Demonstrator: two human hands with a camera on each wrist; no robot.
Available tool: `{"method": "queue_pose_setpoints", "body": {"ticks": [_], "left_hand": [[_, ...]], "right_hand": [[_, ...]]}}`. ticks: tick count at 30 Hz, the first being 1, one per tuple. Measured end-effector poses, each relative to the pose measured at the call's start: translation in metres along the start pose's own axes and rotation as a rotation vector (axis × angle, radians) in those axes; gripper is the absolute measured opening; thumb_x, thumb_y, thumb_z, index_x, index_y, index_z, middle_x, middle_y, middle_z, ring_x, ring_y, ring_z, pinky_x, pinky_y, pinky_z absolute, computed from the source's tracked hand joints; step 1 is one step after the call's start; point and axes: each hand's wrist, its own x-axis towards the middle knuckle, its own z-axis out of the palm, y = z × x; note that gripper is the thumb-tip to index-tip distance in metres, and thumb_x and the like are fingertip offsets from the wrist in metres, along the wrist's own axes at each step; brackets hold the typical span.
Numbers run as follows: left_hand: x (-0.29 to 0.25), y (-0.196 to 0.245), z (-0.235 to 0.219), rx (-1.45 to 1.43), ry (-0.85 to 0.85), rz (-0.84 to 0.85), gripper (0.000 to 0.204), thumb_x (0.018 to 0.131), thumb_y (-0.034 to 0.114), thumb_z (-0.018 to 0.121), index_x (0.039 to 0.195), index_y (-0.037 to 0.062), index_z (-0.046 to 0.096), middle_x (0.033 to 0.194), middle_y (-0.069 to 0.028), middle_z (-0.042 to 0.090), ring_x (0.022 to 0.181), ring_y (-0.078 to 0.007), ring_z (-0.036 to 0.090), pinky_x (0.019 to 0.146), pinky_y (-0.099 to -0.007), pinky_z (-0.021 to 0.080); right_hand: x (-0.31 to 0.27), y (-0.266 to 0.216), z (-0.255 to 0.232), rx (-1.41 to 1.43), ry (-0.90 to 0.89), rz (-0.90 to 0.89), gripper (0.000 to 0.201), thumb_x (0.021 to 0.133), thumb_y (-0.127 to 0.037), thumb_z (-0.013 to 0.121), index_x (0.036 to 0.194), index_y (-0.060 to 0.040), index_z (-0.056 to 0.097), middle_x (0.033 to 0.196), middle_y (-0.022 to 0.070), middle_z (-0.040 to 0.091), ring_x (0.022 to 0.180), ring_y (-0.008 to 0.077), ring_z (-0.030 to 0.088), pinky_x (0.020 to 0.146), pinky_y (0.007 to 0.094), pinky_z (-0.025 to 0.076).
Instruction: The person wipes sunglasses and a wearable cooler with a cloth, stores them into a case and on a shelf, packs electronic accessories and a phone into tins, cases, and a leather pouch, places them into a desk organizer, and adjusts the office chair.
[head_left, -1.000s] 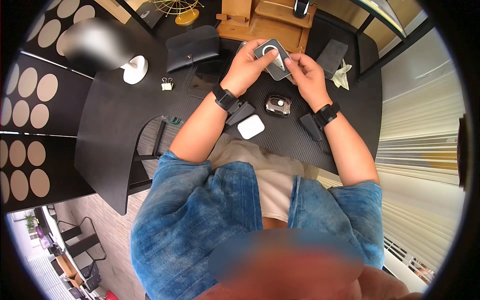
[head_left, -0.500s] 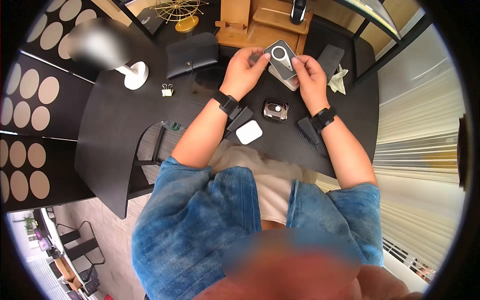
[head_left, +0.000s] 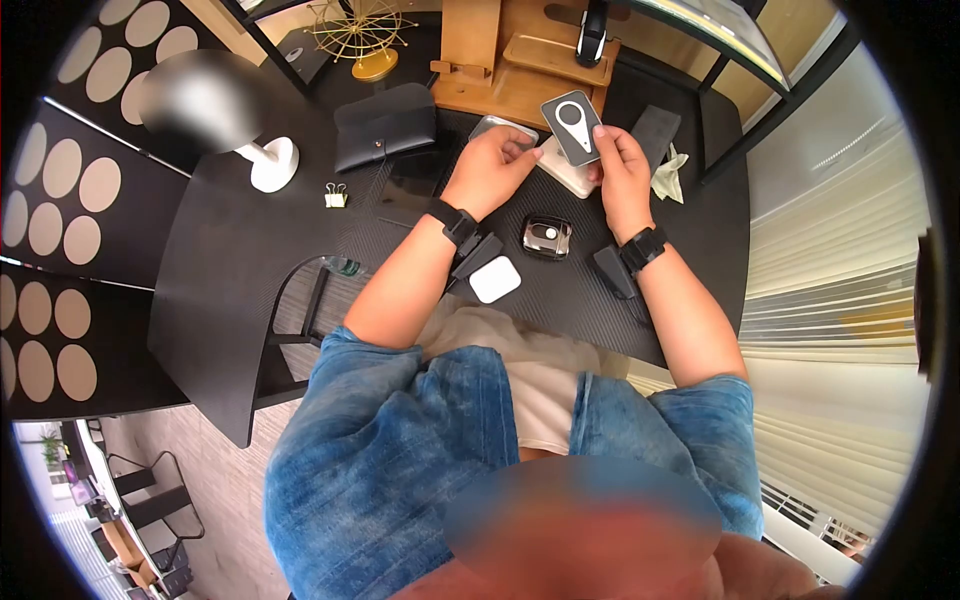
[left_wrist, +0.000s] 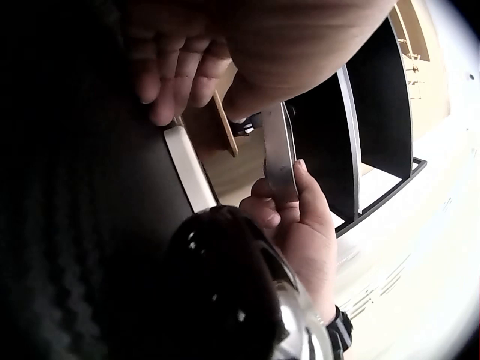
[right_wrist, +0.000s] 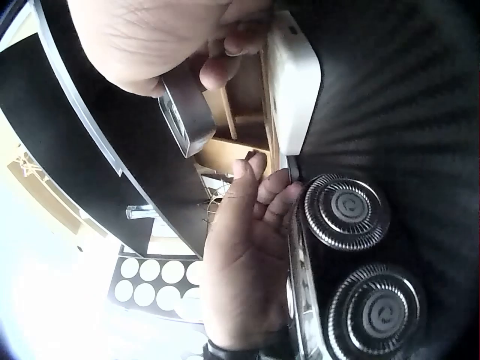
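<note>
My right hand point(head_left: 626, 182) pinches a flat dark grey case point(head_left: 574, 128) between thumb and fingers, tilted above the desk. A white ring-and-pointer shape marks its face, and the right wrist view shows its thick metallic side. Below it lies a white box point(head_left: 566, 172), partly covered by the case. My left hand point(head_left: 488, 174) is apart from the case, fingers loosely curled with nothing between them. Beyond its fingertips lies a flat phone-like object point(head_left: 505, 128), partly hidden. A shiny dark electric shaver point(head_left: 547, 237) with round heads point(right_wrist: 349, 205) lies between my forearms.
A white rounded case point(head_left: 495, 280) lies near the desk's front edge. Left of my hands are a black pouch point(head_left: 385, 128), a binder clip point(head_left: 336, 195) and a white lamp point(head_left: 274, 165). A wooden organizer point(head_left: 520, 75) stands behind; a dark block point(head_left: 657, 135) and tissue point(head_left: 669, 177) lie right.
My left hand has let go of the dark case and drawn away to the left. My right hand alone now holds it, slightly further right, and the white box beneath has come into view.
</note>
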Motion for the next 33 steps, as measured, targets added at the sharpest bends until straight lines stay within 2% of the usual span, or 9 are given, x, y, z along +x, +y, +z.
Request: {"method": "queue_pose_setpoints", "body": {"ticks": [6, 9, 13, 15, 19, 22, 24, 26, 33], "left_hand": [[-0.005, 0.000, -0.004, 0.308, 0.064, 0.161, 0.029, 0.080, 0.012, 0.074, 0.107, 0.0012, 0.067, 0.084, -0.0103, 0.065, 0.073, -0.0176, 0.062, 0.068, -0.0292, 0.050], [-0.006, 0.007, -0.008, 0.298, -0.024, 0.015, 0.029, 0.080, 0.008, 0.072, 0.108, 0.0042, 0.068, 0.089, -0.0115, 0.065, 0.072, -0.0206, 0.061, 0.068, -0.0305, 0.050], [-0.002, 0.006, -0.005, 0.244, 0.056, 0.081, 0.024, 0.083, 0.007, 0.070, 0.107, 0.0032, 0.068, 0.088, -0.0107, 0.063, 0.070, -0.0183, 0.059, 0.068, -0.0293, 0.049], [0.001, 0.011, -0.005, 0.128, 0.290, 0.208, 0.018, 0.088, 0.007, 0.066, 0.106, 0.0026, 0.067, 0.086, -0.0054, 0.061, 0.069, -0.0126, 0.055, 0.067, -0.0257, 0.047], [0.004, 0.013, -0.007, -0.090, 0.364, 0.224, 0.018, 0.094, 0.008, 0.062, 0.111, 0.0013, 0.064, 0.087, 0.0007, 0.056, 0.071, -0.0077, 0.051, 0.068, -0.0222, 0.045], [-0.001, 0.025, -0.009, -0.755, 0.183, 0.184, 0.024, 0.101, 0.009, 0.052, 0.123, 0.0013, 0.055, 0.085, 0.0037, 0.049, 0.066, -0.0045, 0.040, 0.061, -0.0204, 0.036], [-0.001, 0.030, -0.013, -0.812, 0.135, 0.142, 0.025, 0.102, 0.010, 0.047, 0.124, 0.0011, 0.053, 0.082, 0.0031, 0.047, 0.063, -0.0049, 0.036, 0.058, -0.0208, 0.031], [0.000, 0.033, -0.017, -1.103, 0.015, 0.031, 0.024, 0.102, 0.011, 0.045, 0.122, 0.0005, 0.054, 0.078, 0.0027, 0.046, 0.062, -0.0061, 0.036, 0.058, -0.0215, 0.032], [0.003, 0.023, -0.018, -1.251, -0.096, -0.075, 0.022, 0.102, 0.011, 0.045, 0.118, 0.0011, 0.055, 0.077, 0.0023, 0.048, 0.061, -0.0065, 0.037, 0.058, -0.0217, 0.032]], "right_hand": [[0.000, -0.002, 0.000, 0.043, 0.009, 0.031, 0.022, 0.099, -0.025, 0.060, 0.095, -0.0040, 0.064, 0.077, -0.0021, 0.059, 0.060, 0.0053, 0.050, 0.055, 0.0209, 0.039], [0.000, -0.001, 0.000, 0.029, -0.001, 0.026, 0.022, 0.099, -0.025, 0.060, 0.095, -0.0040, 0.064, 0.077, -0.0021, 0.059, 0.060, 0.0052, 0.050, 0.054, 0.0211, 0.039], [0.002, 0.000, -0.001, 0.051, 0.017, 0.034, 0.023, 0.100, -0.027, 0.058, 0.099, -0.0041, 0.063, 0.076, -0.0016, 0.059, 0.058, 0.0054, 0.050, 0.054, 0.0216, 0.039], [0.004, 0.003, -0.003, 0.070, 0.035, 0.041, 0.024, 0.100, -0.027, 0.057, 0.100, -0.0040, 0.063, 0.076, -0.0013, 0.059, 0.058, 0.0055, 0.050, 0.054, 0.0218, 0.040], [0.006, 0.008, -0.007, 0.061, 0.045, 0.040, 0.026, 0.103, -0.030, 0.050, 0.105, -0.0046, 0.057, 0.077, 0.0019, 0.061, 0.059, 0.0074, 0.055, 0.054, 0.0225, 0.043], [0.006, 0.007, -0.005, 0.084, 0.069, 0.064, 0.028, 0.104, -0.031, 0.047, 0.108, -0.0042, 0.053, 0.080, 0.0048, 0.062, 0.061, 0.0103, 0.060, 0.056, 0.0234, 0.045], [0.006, 0.005, -0.003, 0.101, 0.090, 0.078, 0.028, 0.104, -0.031, 0.046, 0.109, -0.0039, 0.051, 0.083, 0.0061, 0.062, 0.063, 0.0119, 0.063, 0.056, 0.0240, 0.047], [0.005, 0.005, -0.003, 0.096, 0.078, 0.090, 0.029, 0.104, -0.031, 0.046, 0.111, -0.0026, 0.051, 0.086, 0.0068, 0.062, 0.065, 0.0138, 0.064, 0.058, 0.0248, 0.048], [-0.002, 0.003, 0.001, 0.015, -0.113, -0.012, 0.028, 0.103, -0.031, 0.049, 0.106, -0.0045, 0.056, 0.079, 0.0032, 0.063, 0.059, 0.0092, 0.062, 0.051, 0.0204, 0.045]]}}
